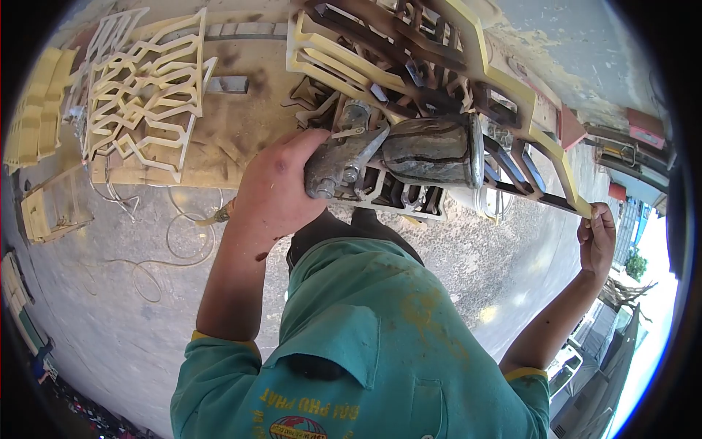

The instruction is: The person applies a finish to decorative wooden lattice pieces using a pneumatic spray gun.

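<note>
while the left hand (pixel 274 186) clenched a grimy power tool (pixel 417 152) pressed on the cut-out lattice panel (pixel 512 82), the right hand (pixel 596 238) gripped that panel's right edge. shirt (pixel 365 329) print, upside down, read "phu phat". second lattice (pixel 146 80) lay far left, open concrete floor (pixel 110 307) between.

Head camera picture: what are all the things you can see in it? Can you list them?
tool: one, grey, against the panel, middle
panel: one, cream with dark edges, top middle
lattice: one, cream, top left
cut pieces: one stack, cream, far left
cable: one, pale, looped on the ground
ground: grey, left and middle
shirt: one, teal, bottom
left hand: grips the tool
right hand: holds the panel's edge
</note>
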`<state>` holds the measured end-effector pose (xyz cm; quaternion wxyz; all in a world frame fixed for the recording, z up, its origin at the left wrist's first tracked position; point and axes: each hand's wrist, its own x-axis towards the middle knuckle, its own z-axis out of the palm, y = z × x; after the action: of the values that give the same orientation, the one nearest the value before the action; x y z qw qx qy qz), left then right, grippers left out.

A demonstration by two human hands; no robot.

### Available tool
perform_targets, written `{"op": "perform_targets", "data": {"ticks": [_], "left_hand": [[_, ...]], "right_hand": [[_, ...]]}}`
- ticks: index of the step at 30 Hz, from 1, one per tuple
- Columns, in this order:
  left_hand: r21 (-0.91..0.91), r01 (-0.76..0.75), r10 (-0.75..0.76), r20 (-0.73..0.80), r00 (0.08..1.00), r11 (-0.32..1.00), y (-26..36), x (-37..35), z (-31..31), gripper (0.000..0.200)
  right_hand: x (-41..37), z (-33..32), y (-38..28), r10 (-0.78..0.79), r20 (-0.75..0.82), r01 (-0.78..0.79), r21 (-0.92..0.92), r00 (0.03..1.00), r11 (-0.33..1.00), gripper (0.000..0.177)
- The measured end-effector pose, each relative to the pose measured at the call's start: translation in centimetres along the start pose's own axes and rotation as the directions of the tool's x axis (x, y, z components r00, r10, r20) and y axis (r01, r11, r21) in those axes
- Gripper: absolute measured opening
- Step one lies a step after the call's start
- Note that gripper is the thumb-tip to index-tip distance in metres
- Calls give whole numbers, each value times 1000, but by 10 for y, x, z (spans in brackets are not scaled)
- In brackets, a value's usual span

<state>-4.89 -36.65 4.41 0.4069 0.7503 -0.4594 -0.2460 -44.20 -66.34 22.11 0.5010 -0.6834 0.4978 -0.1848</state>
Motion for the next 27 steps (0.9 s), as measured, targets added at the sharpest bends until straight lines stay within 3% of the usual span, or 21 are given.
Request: {"op": "perform_targets", "data": {"ticks": [9,13,27], "left_hand": [[-61,46,-49,-50,998,997,-6,-2,-12,46],[-38,-2,-1,-68,998,999,-10,-2,-11,46],[-61,33,-38,-86,996,998,-18,3,-16,46]], "right_hand": [[0,6,-3,-11,-82,10,-20,997,1000,15],[1,4,-2,-16,-42,16,4,999,1000,15],[0,3,-1,-13,-60,14,19,998,1000,15]]}}
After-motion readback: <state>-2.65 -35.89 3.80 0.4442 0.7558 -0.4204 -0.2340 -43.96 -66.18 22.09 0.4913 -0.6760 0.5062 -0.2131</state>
